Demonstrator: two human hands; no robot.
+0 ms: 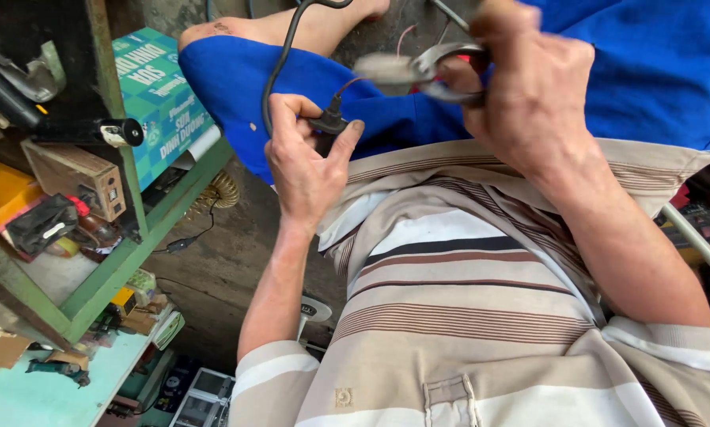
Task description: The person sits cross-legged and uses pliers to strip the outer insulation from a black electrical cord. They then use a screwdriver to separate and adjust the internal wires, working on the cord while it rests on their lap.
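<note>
I look down at my own striped shirt (465, 316) and blue shorts (639, 63). My left hand (307, 162) pinches the black end piece of a dark cable (280, 55) between thumb and fingers; the cable curves up out of view. A thin red wire (351, 81) runs from that end piece toward my right hand. My right hand (529, 87) is closed around a metal hand tool with looped handles (442, 67), like scissors or pliers. Its tip is blurred by motion, close to the wire.
A green metal shelf (125, 261) stands at the left with a green-and-white carton (161, 95), a wooden box (78, 178), a black tool (94, 130) and small clutter. A pale turquoise surface (46, 395) lies below it. Bare concrete floor (220, 269) lies between them and me.
</note>
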